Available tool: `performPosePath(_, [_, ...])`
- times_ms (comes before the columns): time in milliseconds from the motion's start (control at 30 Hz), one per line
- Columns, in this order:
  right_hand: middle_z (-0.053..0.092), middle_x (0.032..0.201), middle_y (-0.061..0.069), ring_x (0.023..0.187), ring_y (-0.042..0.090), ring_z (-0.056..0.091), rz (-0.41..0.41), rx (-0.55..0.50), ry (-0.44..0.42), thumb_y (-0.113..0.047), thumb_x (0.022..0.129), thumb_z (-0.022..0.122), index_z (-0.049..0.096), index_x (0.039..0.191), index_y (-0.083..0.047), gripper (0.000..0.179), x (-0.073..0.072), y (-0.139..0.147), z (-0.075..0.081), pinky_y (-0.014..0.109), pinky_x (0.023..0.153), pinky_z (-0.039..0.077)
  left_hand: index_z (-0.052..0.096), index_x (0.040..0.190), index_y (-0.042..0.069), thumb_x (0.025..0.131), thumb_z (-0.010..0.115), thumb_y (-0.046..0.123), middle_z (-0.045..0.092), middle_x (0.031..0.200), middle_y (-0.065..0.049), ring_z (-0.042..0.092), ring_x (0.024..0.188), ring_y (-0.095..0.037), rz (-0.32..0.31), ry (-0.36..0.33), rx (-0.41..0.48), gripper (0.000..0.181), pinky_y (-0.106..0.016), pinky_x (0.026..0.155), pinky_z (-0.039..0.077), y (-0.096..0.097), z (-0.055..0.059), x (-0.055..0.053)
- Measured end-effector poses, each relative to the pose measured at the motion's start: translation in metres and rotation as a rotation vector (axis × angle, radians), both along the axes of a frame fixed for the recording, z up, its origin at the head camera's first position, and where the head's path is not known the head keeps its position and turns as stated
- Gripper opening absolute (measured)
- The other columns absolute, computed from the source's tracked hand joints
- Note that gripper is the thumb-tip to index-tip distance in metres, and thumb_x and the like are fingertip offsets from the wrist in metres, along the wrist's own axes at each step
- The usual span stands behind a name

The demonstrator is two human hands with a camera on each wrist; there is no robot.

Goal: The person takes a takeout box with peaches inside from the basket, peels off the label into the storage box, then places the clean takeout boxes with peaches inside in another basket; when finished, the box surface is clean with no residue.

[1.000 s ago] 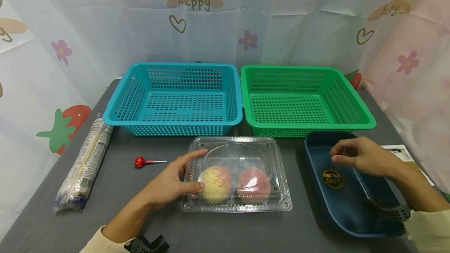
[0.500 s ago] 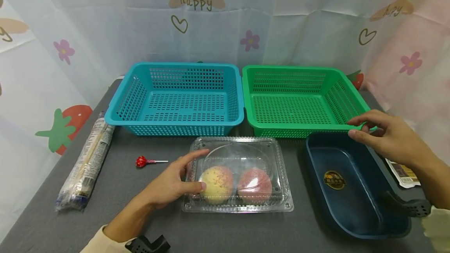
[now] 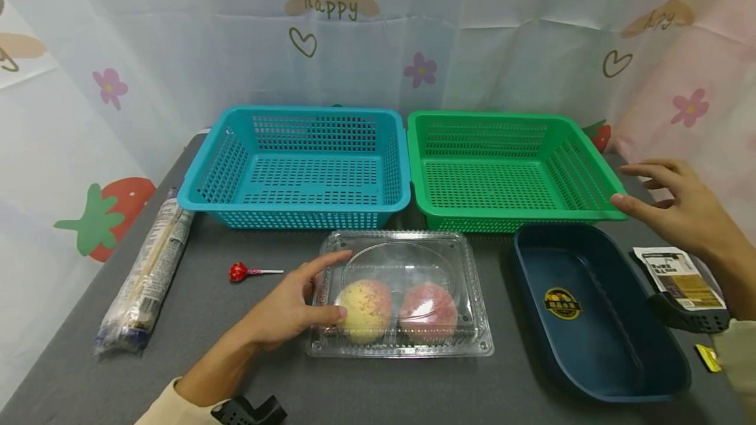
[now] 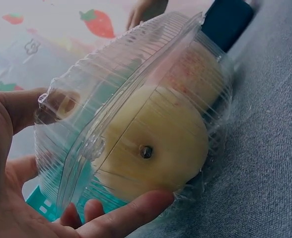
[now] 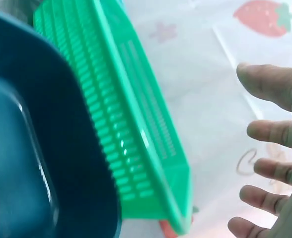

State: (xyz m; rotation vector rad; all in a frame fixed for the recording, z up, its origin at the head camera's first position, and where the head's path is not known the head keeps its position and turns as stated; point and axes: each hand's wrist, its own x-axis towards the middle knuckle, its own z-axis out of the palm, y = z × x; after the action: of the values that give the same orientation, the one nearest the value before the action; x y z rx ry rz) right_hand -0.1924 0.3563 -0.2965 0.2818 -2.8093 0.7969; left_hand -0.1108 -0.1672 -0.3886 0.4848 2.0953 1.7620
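Observation:
My left hand (image 3: 282,310) grips the left end of a clear plastic clamshell box (image 3: 407,248), thumb at the near side and index finger farther back. Inside sit two round peaches, a yellow one (image 3: 361,307) and a pink one (image 3: 430,310); in the left wrist view the yellow peach (image 4: 156,144) shows its dark stem spot. My right hand (image 3: 685,205) hovers with spread fingers at the right end of the green basket (image 3: 520,212), holding nothing. In the right wrist view the fingertips (image 5: 267,131) stand apart from that basket.
A dark blue tub (image 3: 590,346) with a round label stands at the right. Beyond it lie a white-and-brown packet (image 3: 679,274) and a small yellow packet (image 3: 707,357). A blue basket (image 3: 295,215), a red lollipop (image 3: 239,272) and a long wrapped pack (image 3: 144,274) occupy the left.
My right hand has moved from over the blue tub to the right and back, past the green basket's corner, uncovering the packets. My left hand and the clamshell box stay in place.

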Motion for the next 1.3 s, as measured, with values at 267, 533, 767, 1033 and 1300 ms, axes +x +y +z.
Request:
performPosePath(267, [0.011,0.152,0.032,0.128,0.062,0.018,0.008,0.049,-0.065,-0.028,0.097,0.057,0.038,0.139,0.011,0.06,-0.01,0.007,-0.01,0.077,0.09,0.022,0.033,0.15,0.011,0.083,0.077,0.012,0.037,0.135,-0.027,0.053,0.098,-0.035,-0.007,-0.009,0.046,0.081,-0.043,0.077,0.049,0.001,0.001,0.0])
performPosePath(533, [0.001,0.155,0.029,0.135,0.059,0.0,0.078,0.044,-0.183,-0.031,0.098,0.052,0.031,0.144,0.011,0.065,-0.022,0.019,-0.029,0.078,0.094,0.006,0.032,0.15,0.008,0.081,0.077,0.007,0.034,0.138,-0.028,0.053,0.104,-0.035,-0.01,-0.019,0.105,0.082,-0.042,0.079,0.051,0.001,0.0,0.001])
performPosePath(767, [-0.001,0.156,0.027,0.132,0.061,0.005,0.098,0.082,-0.266,-0.035,0.1,0.049,0.024,0.146,0.011,0.07,-0.028,0.021,-0.037,0.078,0.092,0.012,0.039,0.148,0.01,0.076,0.078,0.001,0.027,0.15,-0.017,0.039,0.125,-0.042,0.016,0.037,0.139,0.082,-0.043,0.085,0.049,0.003,0.002,0.004])
performPosePath(1033, [-0.013,0.156,0.024,0.134,0.058,-0.005,0.101,0.052,-0.346,-0.038,0.1,0.046,0.009,0.15,0.008,0.077,-0.031,0.024,-0.036,0.078,0.093,0.008,0.041,0.146,0.008,0.074,0.075,-0.007,0.023,0.154,-0.014,0.02,0.135,-0.043,0.03,0.042,0.194,0.081,-0.042,0.075,0.054,0.003,0.015,0.01])
performPosePath(1300, [-0.007,0.157,0.023,0.134,0.059,-0.002,0.088,0.071,-0.345,-0.041,0.098,0.049,0.011,0.151,0.005,0.08,-0.03,0.021,-0.03,0.079,0.093,0.009,0.038,0.147,0.005,0.078,0.074,-0.003,0.018,0.154,-0.012,0.026,0.13,-0.043,-0.027,-0.027,0.282,0.078,-0.048,0.073,0.055,0.005,0.044,0.009])
